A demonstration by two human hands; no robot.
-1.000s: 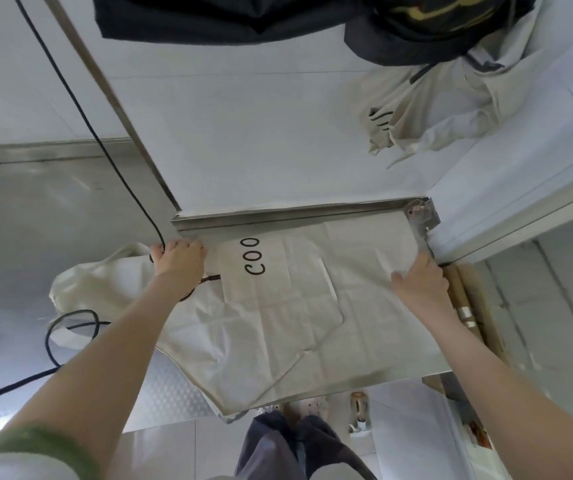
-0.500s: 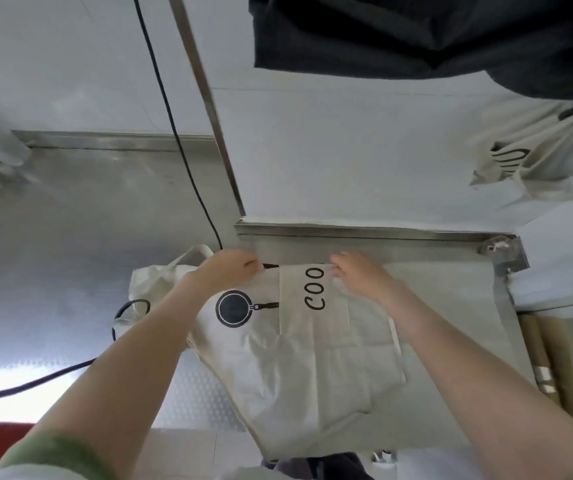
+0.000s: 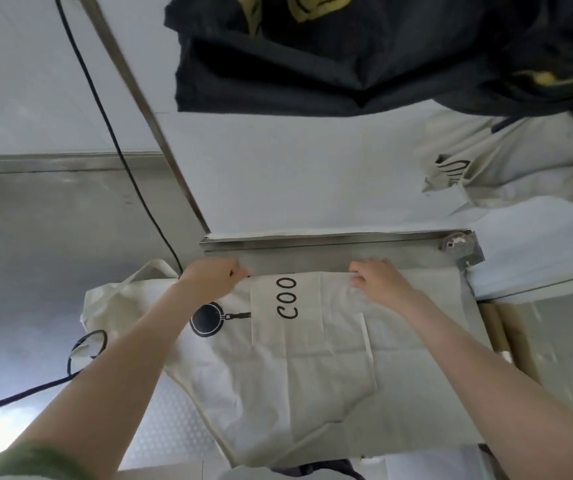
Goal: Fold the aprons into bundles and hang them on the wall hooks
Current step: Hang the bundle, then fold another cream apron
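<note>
Two bare hands sit on my feed at the far edge of the cloth. The left hand (image 3: 214, 277) pinches the far hem of the cream cotton apron (image 3: 313, 375), its fingers curled over it at twelve o'clock from the black frying-pan print. At three o'clock from it, the right hand (image 3: 378, 280) grips the same hem with curled fingers, and I read the black letters "COO" between the two.

The apron lies spread and partly folded on the stainless steel table (image 3: 347, 263), its far hem just beside the table's raised back lip. Its nine o'clock side spills off the table edge.

A thin black cable (image 3: 122, 150) runs down the wall at ten o'clock. Black aprons with yellow print (image 3: 347, 64) hang at twelve o'clock and a second cream apron (image 3: 520, 168) at two o'clock. A green sleeve (image 3: 28, 459) shows at seven o'clock.
</note>
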